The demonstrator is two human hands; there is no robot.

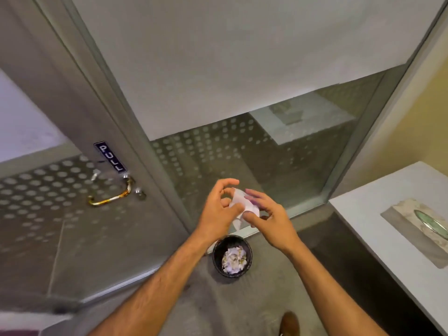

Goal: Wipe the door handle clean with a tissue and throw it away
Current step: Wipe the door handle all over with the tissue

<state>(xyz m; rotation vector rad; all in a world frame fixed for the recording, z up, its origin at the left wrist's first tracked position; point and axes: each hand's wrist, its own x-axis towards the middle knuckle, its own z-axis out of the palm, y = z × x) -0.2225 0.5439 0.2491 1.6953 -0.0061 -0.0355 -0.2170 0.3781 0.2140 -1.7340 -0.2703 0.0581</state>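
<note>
A white tissue (238,202) is pinched between my left hand (219,209) and my right hand (269,218), held in front of me at about waist height. The brass door handle (111,198) curves out of the glass door (60,226) to the left, under a blue PULL sign (110,156). Both hands are well to the right of the handle and apart from it. Below the hands, a black round bin (215,253) stands on the floor with crumpled paper in it.
A fixed glass panel with a dotted frosted pattern (242,154) faces me. On the right, a white counter (388,226) carries a marbled tissue box (421,224). A brown shoe (289,323) shows at the bottom on the grey floor.
</note>
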